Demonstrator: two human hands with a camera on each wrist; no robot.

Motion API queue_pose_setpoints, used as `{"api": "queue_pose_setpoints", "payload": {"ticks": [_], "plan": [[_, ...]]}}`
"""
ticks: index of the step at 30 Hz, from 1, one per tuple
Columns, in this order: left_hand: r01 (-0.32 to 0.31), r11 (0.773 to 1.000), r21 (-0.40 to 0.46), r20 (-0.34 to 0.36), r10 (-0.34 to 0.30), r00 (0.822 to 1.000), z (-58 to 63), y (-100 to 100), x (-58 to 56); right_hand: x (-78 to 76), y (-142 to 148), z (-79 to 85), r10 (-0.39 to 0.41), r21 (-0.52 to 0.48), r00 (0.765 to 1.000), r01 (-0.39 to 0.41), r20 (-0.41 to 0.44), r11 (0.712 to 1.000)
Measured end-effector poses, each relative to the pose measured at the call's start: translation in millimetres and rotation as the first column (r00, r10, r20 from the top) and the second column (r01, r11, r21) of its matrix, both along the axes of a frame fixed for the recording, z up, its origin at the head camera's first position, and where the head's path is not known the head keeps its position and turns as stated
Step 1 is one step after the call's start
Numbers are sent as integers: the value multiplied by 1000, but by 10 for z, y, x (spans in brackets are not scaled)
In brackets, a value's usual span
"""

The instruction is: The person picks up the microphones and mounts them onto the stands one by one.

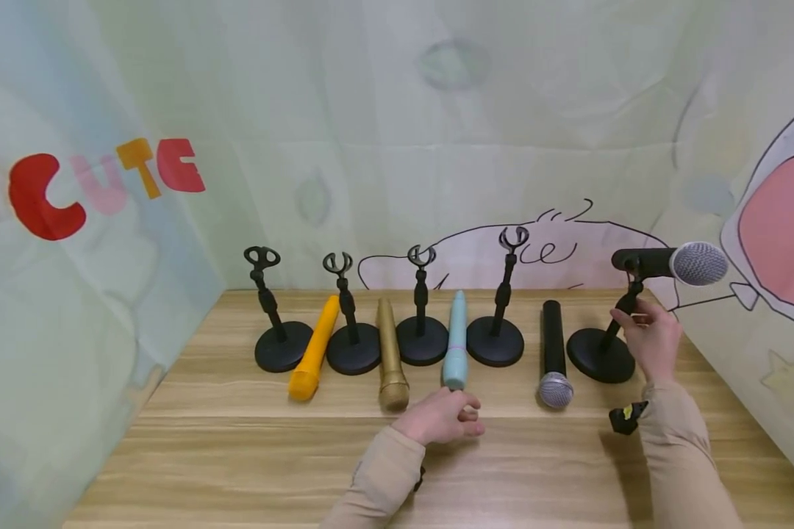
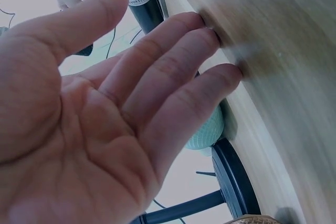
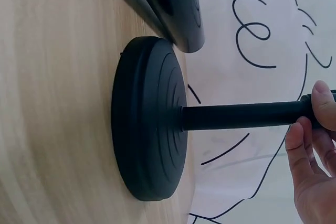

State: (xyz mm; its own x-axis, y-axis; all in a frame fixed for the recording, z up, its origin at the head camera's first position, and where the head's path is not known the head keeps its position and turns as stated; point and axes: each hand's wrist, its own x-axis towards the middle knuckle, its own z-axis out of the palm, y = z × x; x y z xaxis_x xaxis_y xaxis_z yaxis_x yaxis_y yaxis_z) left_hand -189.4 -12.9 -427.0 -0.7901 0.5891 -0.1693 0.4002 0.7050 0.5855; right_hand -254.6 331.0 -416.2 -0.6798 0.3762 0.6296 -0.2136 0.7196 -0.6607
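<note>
My right hand (image 1: 653, 338) pinches the post of the rightmost black microphone stand (image 1: 598, 358) between thumb and fingers. Its round base rests on the table. In that stand's clip lies a black microphone (image 1: 699, 263), its silver mesh head pointing right. The right wrist view shows thumb and fingertips on the upper part of the post (image 3: 236, 116). My left hand (image 1: 440, 416) hovers low over the table, just in front of the head of a light blue microphone (image 1: 458, 345). Its fingers are extended and slightly bent, and the palm (image 2: 89, 145) holds nothing.
Left of the held stand lies another black microphone (image 1: 553, 353). A gold microphone (image 1: 390, 353) and an orange microphone (image 1: 315, 349) lie further left. Several black stands with bare clips, such as the far-left stand (image 1: 284, 346), line the back of the wooden table (image 1: 251, 455). Printed cloth hangs behind.
</note>
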Motion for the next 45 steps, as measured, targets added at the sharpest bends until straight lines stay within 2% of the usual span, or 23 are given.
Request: {"api": "queue_pose_setpoints", "payload": {"ticks": [13,21,23,27,30,32,35,37,39,42,45], "plan": [[-1,1000,-16,-1,1,1000,11,43,3,-98,90,68,-3,-12,994,4,110,1000],[-4,1000,-13,7,4,1000,17,47,5,-106,81,111,-23,-12,986,25,163,1000],[-2,1000,-18,2,2,1000,17,47,3,-86,71,106,-20,-3,986,20,168,1000],[0,1000,-18,7,0,1000,19,48,4,6,29,36,-82,17,977,80,196,997],[-1,1000,-14,12,1,1000,18,48,6,100,-17,-32,-135,66,954,122,268,990],[-3,1000,-11,15,4,1000,20,47,9,151,-50,-62,-113,119,939,78,326,990],[-7,1000,-11,17,7,1000,22,43,12,185,-108,-81,-29,213,895,-73,444,974],[-9,1000,-8,19,9,1000,23,37,14,176,-163,-76,44,221,845,-190,534,957],[-11,1000,-7,23,11,1000,23,28,15,152,-236,-67,93,197,772,-273,628,942],[-14,1000,-3,29,14,999,19,14,15,110,-365,-62,119,153,673,-330,730,931],[-13,1000,3,27,13,1000,12,5,13,65,-475,-82,99,151,606,-348,790,925]]}}
